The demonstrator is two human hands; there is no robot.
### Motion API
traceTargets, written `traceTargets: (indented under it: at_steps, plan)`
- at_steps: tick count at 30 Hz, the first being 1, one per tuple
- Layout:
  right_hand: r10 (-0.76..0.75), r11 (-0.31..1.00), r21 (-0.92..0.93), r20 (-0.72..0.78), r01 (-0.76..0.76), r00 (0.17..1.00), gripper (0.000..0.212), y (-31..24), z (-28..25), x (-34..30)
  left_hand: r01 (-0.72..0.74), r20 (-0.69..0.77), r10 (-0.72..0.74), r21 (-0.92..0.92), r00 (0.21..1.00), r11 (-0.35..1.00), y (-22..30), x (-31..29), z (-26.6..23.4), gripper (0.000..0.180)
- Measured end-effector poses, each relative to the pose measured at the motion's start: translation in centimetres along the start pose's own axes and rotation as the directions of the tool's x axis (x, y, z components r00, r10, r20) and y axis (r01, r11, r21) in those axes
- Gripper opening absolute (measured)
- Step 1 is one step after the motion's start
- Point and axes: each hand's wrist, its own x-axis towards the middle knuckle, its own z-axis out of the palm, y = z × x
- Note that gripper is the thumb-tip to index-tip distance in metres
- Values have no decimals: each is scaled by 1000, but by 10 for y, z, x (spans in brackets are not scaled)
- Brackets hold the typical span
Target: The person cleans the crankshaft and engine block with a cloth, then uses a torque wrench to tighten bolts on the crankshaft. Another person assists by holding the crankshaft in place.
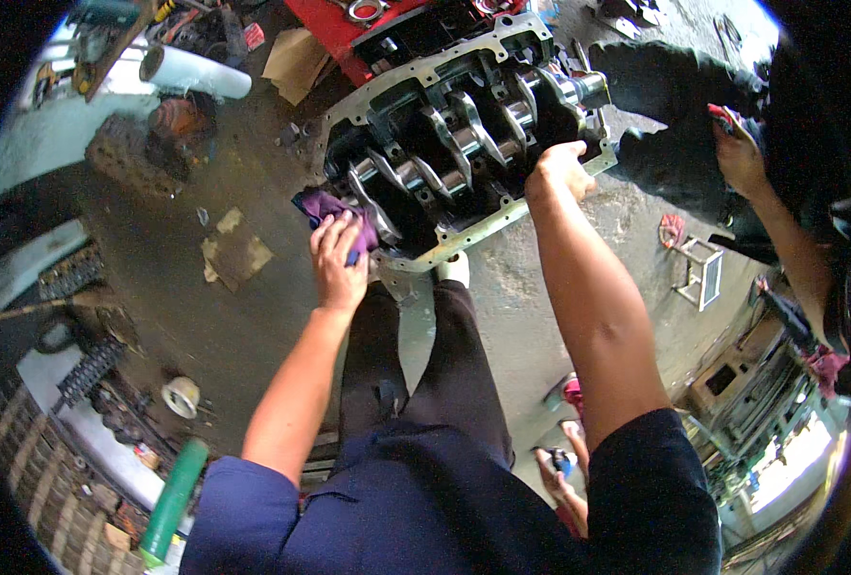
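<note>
An engine block (pixel 513 206) lies in front of me with its open side up, and a shiny crankshaft (pixel 464 140) runs along it. My left hand (pixel 341 257) is closed on a crumpled purple rag (pixel 325 207) and presses it at the block's near left end, beside the end of the crankshaft. My right hand (pixel 561 171) grips the block's rim near its right end. Some of its fingers are hidden.
A red stand (pixel 334 29) lies beyond the block. At right, a co-worker's hand (pixel 740 158) holds something red. Another person's hands (pixel 564 474) show behind my right side. A small white stool (pixel 699 273), flattened cardboard (pixel 235 249) and a green cylinder (pixel 174 503) surround me.
</note>
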Motion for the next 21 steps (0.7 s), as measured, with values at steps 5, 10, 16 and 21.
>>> traceTargets:
  at_steps: [5,10,16,21]
  plan:
    - [-44,998,35,50,42,998,68,5,0,2,15,-139,-23,-63,990,998,-5,-15,-25,49]
    - [-122,992,49,62,119,991,69,19,14,16,-9,111,9,-3,994,1000,-18,20,-2,53]
    - [-369,711,-510,316,485,874,65,27,46,51,345,235,-275,-344,932,873,-47,35,8,37]
    - [-348,811,-373,313,451,884,70,35,66,74,284,-9,-302,-314,953,906,-34,24,28,67]
